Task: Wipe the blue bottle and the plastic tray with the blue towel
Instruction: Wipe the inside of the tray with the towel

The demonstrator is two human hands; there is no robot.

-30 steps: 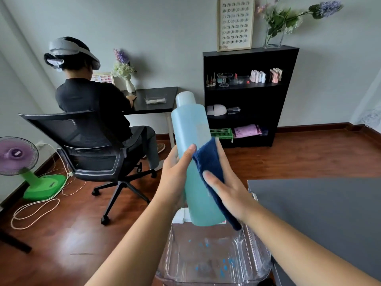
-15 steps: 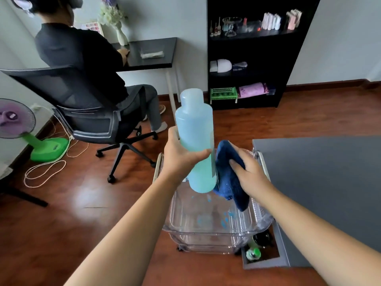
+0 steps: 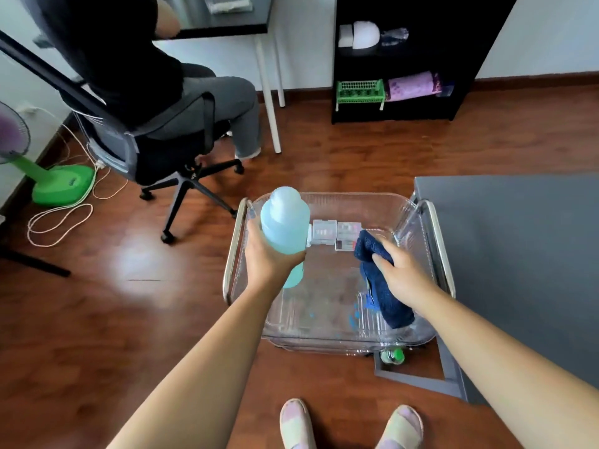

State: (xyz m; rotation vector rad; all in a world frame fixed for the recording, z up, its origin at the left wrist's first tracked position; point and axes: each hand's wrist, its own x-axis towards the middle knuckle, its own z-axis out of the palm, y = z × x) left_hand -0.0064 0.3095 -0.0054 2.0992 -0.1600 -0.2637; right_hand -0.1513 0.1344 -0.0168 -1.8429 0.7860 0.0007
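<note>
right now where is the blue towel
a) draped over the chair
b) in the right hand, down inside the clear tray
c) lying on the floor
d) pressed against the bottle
b: the right hand grips the blue towel inside the plastic tray, apart from the blue bottle held by the left hand.

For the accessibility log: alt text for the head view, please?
Over a clear plastic tray, the left hand holds a blue bottle while the right hand presses a blue towel inside the tray. Behind, a person sits in an office chair.
</note>
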